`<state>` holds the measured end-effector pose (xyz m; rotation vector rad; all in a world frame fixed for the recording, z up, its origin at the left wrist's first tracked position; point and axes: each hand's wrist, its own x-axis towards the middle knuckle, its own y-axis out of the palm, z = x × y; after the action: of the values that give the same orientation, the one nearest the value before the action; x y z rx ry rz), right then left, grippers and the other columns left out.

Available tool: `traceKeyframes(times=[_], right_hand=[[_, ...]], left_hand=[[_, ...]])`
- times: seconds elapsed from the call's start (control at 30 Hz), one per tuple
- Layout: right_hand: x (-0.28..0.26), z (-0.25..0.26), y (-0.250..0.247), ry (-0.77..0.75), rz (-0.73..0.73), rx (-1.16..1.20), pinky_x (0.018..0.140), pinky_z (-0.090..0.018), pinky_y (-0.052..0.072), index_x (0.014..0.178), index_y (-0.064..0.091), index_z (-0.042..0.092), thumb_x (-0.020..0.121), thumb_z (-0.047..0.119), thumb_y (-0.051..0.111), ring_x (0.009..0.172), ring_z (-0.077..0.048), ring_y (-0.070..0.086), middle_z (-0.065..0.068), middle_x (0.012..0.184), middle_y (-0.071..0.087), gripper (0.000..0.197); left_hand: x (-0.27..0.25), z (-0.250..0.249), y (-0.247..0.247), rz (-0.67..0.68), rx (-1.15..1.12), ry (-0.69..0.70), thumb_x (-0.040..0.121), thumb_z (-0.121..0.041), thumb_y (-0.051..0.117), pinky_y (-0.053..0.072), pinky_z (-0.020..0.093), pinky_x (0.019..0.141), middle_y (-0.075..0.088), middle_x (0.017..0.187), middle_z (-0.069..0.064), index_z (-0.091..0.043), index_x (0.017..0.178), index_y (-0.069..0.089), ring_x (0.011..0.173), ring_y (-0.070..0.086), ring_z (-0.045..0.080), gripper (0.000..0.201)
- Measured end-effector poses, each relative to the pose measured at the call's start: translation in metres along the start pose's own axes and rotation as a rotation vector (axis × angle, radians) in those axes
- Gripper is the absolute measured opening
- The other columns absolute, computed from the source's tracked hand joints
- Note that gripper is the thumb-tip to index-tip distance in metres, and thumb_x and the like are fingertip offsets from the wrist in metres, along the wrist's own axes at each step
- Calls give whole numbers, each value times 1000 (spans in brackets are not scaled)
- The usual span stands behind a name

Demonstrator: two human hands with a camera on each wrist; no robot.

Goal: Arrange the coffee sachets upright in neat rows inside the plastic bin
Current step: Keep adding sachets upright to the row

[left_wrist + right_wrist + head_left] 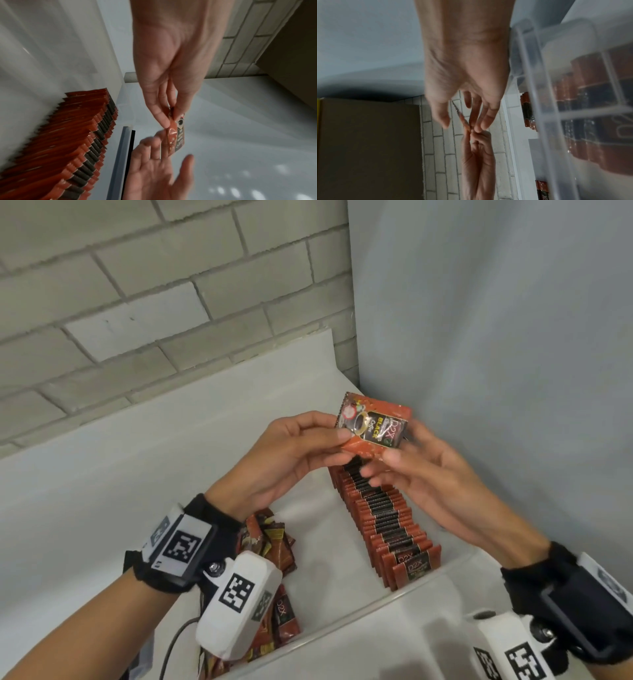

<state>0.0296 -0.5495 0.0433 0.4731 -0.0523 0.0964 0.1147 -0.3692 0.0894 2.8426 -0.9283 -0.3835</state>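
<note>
A red and black coffee sachet (375, 422) is held up above the translucent plastic bin (376, 607). My left hand (337, 429) pinches its left edge between thumb and fingers. My right hand (402, 445) is at its right side with spread fingers against the back and the thumb apart from it, as the left wrist view shows (164, 152). Below the hands, a long row of upright sachets (387, 515) runs along the bin's right side. A loose pile of sachets (270, 535) lies at the bin's left, partly hidden by my left wrist.
A brick wall (137, 302) stands behind the bin and a plain grey wall (496, 337) at the right. A brown cardboard box (368, 148) shows in the right wrist view. A dark cable (171, 645) hangs by my left forearm.
</note>
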Motion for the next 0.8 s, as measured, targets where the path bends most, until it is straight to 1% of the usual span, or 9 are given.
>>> traceKeyframes(times=[0.1, 0.2, 0.3, 0.37, 0.47, 0.57, 0.67, 0.73, 0.8], right_hand=[[-3, 7, 4, 12, -165, -124, 68, -19, 55, 101, 65, 9, 75, 19, 68, 71, -12, 67, -7, 83, 72, 28], [-7, 15, 0, 24, -229, -255, 59, -16, 51, 87, 67, 11, 72, 21, 68, 61, -7, 62, -1, 69, 70, 18], [-15, 28, -3, 13, -197, -459, 61, -11, 49, 85, 71, 14, 73, 25, 69, 65, -4, 66, 1, 75, 74, 17], [-23, 39, -8, -36, -129, -562, 69, -11, 50, 82, 75, 18, 72, 26, 71, 73, -6, 70, 2, 79, 76, 14], [-35, 51, -22, -63, 93, -884, 69, -11, 44, 81, 76, 36, 73, 44, 75, 73, -6, 63, 11, 75, 69, 11], [-41, 48, -29, -96, 358, -1263, 71, -19, 43, 88, 73, 41, 75, 57, 63, 85, -10, 56, 17, 82, 65, 22], [-40, 36, -29, -140, 512, -1439, 69, -12, 38, 78, 76, 34, 77, 49, 62, 83, -3, 41, 22, 77, 56, 20], [-37, 30, -23, -222, 571, -1519, 64, -9, 29, 70, 76, 32, 69, 37, 71, 78, -6, 34, 21, 70, 52, 8], [-35, 24, -19, -255, 631, -1597, 62, -11, 18, 63, 74, 34, 61, 32, 83, 76, -7, 28, 23, 65, 48, 9]], left_hand=[[-7, 1, 0, -8, 30, -21, 71, -5, 67, 59, 23, 71, 72, 88, 15, 0, 90, 63, 80, 72, 20, 20], [-14, 7, 3, -8, 62, -55, 70, -3, 68, 58, 22, 69, 71, 82, 15, 2, 83, 63, 78, 72, 21, 14], [-21, 14, 3, 78, 206, -147, 76, -2, 68, 55, 25, 85, 67, 100, 22, 13, 110, 57, 92, 66, 21, 39], [-27, 18, 0, 136, 275, -271, 81, 4, 66, 53, 23, 88, 64, 103, 14, 7, 122, 52, 95, 62, 17, 43], [-34, 26, 0, 80, 231, -438, 89, 8, 57, 55, 24, 84, 61, 105, 8, -3, 122, 54, 93, 62, 14, 35], [-38, 38, 8, 26, 215, -555, 91, 7, 52, 54, 29, 90, 61, 115, 8, -5, 124, 50, 103, 60, 15, 35], [-40, 47, 19, 32, 180, -644, 90, 12, 46, 49, 33, 98, 56, 126, 10, -10, 124, 44, 117, 55, 20, 40], [-41, 50, 27, 131, 139, -682, 90, 17, 36, 45, 33, 101, 58, 121, 10, -5, 116, 53, 118, 54, 20, 38], [-41, 53, 33, 202, 99, -695, 88, 20, 28, 42, 32, 104, 61, 120, 10, 2, 123, 55, 120, 54, 19, 48]])
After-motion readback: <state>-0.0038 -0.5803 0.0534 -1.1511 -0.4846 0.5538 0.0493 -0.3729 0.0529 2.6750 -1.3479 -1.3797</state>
